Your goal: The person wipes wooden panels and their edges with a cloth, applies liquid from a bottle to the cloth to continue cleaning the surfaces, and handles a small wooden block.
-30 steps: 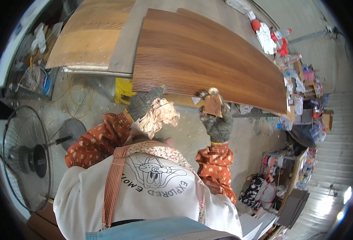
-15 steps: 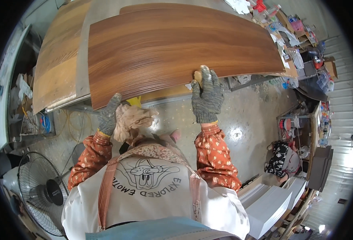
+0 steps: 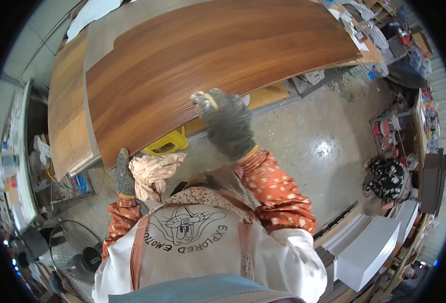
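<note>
A large brown wood-grain board [image 3: 223,60] lies in front of me, its near edge overhanging the bench. My left hand [image 3: 124,174], in a grey knit glove, grips the board's near left corner with the thumb on top; the other fingers are hidden. A crumpled beige cloth [image 3: 154,171] hangs beside that hand, and I cannot tell whether the fingers hold it. My right hand [image 3: 225,121], gloved alike and a little blurred, is closed at the near edge, left of its middle. A small tan block [image 3: 212,101] shows partly between its fingers.
Under the near edge sits a yellow plastic thing [image 3: 167,143]. A lighter wood panel [image 3: 69,108] lies to the left. A fan [image 3: 74,257] stands at lower left, white panels [image 3: 366,252] are stacked at lower right, and another person [image 3: 388,181] crouches at the right.
My right hand has moved left along the board's near edge with the tan block. My left hand stays at the corner. The whole view has turned slightly.
</note>
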`<state>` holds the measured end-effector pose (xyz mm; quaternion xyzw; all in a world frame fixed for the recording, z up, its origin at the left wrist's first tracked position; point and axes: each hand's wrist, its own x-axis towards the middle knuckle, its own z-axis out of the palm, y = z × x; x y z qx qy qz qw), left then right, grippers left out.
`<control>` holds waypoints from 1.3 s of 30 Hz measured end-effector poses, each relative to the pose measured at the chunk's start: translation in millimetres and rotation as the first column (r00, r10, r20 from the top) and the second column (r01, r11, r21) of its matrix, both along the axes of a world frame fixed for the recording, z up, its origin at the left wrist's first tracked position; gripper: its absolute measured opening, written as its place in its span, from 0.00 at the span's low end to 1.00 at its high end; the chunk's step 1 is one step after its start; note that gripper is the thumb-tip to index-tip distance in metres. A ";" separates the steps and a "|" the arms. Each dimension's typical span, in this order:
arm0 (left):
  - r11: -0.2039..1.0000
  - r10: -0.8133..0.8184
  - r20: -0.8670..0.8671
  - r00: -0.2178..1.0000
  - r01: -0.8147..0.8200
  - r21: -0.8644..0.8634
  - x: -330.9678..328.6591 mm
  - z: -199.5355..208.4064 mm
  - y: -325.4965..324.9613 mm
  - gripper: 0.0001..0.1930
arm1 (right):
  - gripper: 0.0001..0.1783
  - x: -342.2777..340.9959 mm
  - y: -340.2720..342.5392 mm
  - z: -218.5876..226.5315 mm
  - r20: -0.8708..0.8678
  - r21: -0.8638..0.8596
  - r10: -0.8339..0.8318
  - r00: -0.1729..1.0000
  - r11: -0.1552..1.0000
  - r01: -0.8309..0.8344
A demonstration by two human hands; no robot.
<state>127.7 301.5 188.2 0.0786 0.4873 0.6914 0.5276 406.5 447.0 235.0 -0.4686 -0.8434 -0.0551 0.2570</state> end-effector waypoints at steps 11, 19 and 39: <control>0.999 -0.011 -0.068 0.998 0.008 -0.045 10.6 17.8 0.6 0.22 | 0.14 160.4 112.8 -18.7 -0.155 0.035 -0.445 0.882 0.890 0.455; 0.999 0.012 -0.287 0.958 -0.025 -0.039 -27.1 -13.0 -12.4 0.28 | 0.15 152.9 97.4 -24.2 -0.106 0.020 -0.148 0.983 0.988 0.151; 0.984 0.174 -0.358 0.917 -0.172 0.038 -100.6 -65.9 -52.6 0.22 | 0.17 272.6 180.2 -18.8 -0.138 -0.131 -0.290 0.947 0.953 0.272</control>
